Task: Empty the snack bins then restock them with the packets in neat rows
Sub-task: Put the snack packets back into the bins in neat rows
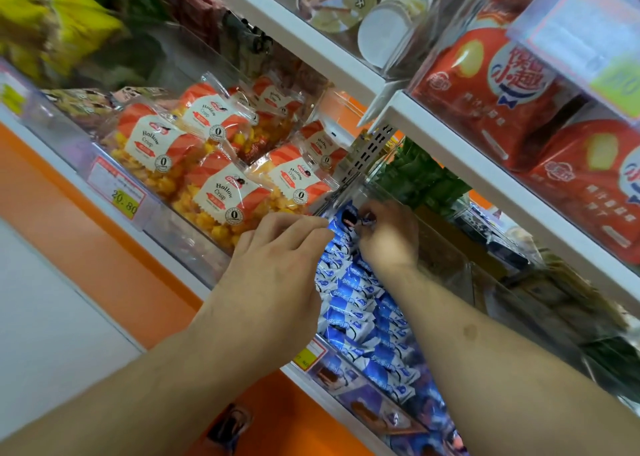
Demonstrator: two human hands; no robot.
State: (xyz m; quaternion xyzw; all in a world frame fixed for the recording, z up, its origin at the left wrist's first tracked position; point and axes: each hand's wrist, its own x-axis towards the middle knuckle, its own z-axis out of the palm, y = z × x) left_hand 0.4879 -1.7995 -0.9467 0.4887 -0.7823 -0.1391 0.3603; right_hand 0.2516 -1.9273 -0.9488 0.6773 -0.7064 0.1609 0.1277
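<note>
Two hands work at the far end of the clear bin (446,247) of blue packets (360,317) on the shelf (415,123). My left hand (277,261) reaches over the bin's left wall, its fingers (304,225) curled with the tips pressed against the topmost blue packet (341,221); I cannot tell whether they pinch it or only touch it. My right hand (388,237) sits just beside it, knuckles up, fingers bent down and closed round a small dark-printed packet (367,218) at the bin's far edge. Blue packets fill the bin in overlapping rows that run from the hands toward the bin's near front, where a yellow price tag (308,355) hangs. Left of this bin, a neighbouring bin holds orange Hollow Crisp bags (225,192) piled loosely, with another price tag (121,192) at its front edge. Green packets (422,175) lie in the bin behind, and red bags (495,92) fill the shelf above at the right
</note>
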